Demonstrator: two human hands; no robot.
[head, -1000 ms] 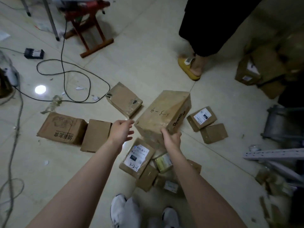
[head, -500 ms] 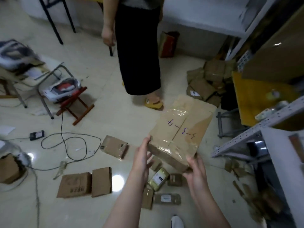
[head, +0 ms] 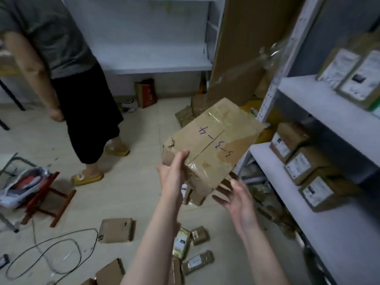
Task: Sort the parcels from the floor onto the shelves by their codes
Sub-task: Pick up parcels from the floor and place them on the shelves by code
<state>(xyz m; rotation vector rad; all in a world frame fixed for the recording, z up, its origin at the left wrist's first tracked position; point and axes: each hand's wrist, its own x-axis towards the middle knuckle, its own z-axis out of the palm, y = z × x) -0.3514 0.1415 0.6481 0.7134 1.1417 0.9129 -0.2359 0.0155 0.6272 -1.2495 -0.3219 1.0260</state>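
Note:
A brown cardboard parcel (head: 213,145) with "3-3-4" handwritten in blue is up at chest height, tilted, just left of the shelves. My left hand (head: 172,169) grips its near left corner, thumb on top. My right hand (head: 236,194) is under its near right end, palm up, fingers spread, barely touching or just off it. The white metal shelves (head: 329,112) stand on the right, with several labelled parcels (head: 300,161) on the lower board and more (head: 353,79) on the upper one. Several small parcels (head: 116,230) lie on the floor below my arms.
Another person (head: 67,83) in a grey shirt, black shorts and yellow slippers stands at the left. A red stool (head: 47,194) with a bag, and black cables (head: 61,249), are at the lower left. A tall cardboard sheet (head: 246,44) leans by the shelf post. A white bench sits at the back.
I have stood up and turned right, lifting the parcel from the floor towards the shelves. My right hand has slipped from gripping the parcel's end to an open palm under it.

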